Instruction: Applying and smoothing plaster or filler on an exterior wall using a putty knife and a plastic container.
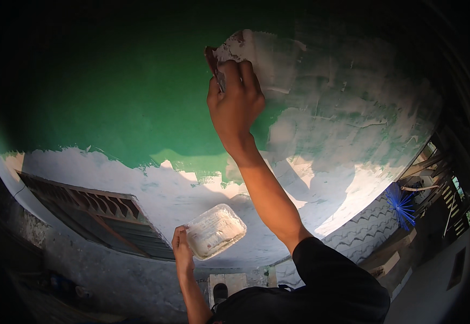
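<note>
Raised high on the wall, my right hand is closed around a flat scraper smeared with white filler. The scraper lies against the painted wall, at the edge of a fresh white patch. Its handle is mostly hidden by my fingers. Lower down and to the left, my left hand grips the rim of a shallow white plastic tub. White paste coats the inside of the tub. Rough white filler covers the wall's lower part and right side; green paint shows at upper left.
A wooden-framed window with slats is set in the wall at lower left. Toward the right stand a blue bristly bundle and wooden pieces. Below, my foot stands on a pale surface. Patterned paving runs along the wall's base.
</note>
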Tool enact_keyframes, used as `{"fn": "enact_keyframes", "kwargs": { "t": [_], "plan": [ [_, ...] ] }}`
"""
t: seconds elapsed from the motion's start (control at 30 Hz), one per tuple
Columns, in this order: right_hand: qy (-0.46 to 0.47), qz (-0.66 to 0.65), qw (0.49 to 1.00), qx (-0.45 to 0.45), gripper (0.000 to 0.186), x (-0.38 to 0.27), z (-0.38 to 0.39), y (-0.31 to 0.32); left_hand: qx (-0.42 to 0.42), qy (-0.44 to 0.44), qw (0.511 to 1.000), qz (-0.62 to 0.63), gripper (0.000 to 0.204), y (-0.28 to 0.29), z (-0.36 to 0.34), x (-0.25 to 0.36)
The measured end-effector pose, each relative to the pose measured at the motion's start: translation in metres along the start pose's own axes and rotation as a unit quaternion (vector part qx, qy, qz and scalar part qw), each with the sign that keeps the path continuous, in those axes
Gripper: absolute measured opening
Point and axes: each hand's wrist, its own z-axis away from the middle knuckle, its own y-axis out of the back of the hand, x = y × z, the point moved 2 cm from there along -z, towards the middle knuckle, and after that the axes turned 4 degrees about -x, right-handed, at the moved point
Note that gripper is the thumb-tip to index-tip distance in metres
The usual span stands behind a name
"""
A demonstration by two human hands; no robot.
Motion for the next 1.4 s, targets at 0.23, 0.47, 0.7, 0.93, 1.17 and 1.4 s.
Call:
{"fn": "enact_keyframes", "kwargs": {
  "t": [0.23,0.47,0.7,0.93,1.17,1.4],
  "plan": [
    [-0.015,-0.046,0.999,0.007,0.025,-0.019,0.006,-0.016,-0.006,0.0,1.0,-0.01,0.034,-0.003,0.006,-0.006],
    [-0.015,-0.236,0.967,0.099,0.014,0.002,0.015,0.049,-0.012,-0.008,1.0,-0.009,0.032,-0.002,0.007,-0.012],
    [-0.046,-0.1,0.983,0.149,0.015,0.061,0.028,0.046,-0.028,-0.001,0.999,-0.016,0.033,-0.005,0.011,-0.018],
    [-0.041,-0.021,0.995,0.094,0.022,0.01,0.051,-0.019,-0.005,0.005,1.0,-0.011,0.032,0.002,0.014,-0.027],
    [-0.066,-0.216,0.973,0.058,0.014,-0.021,0.058,-0.001,-0.008,0.014,1.0,-0.003,0.033,0.007,0.017,-0.015],
    [-0.102,-0.123,0.972,0.169,0.009,0.053,0.068,0.065,0.002,-0.004,1.0,0.012,0.032,0.01,0.012,-0.012]
  ]
}}
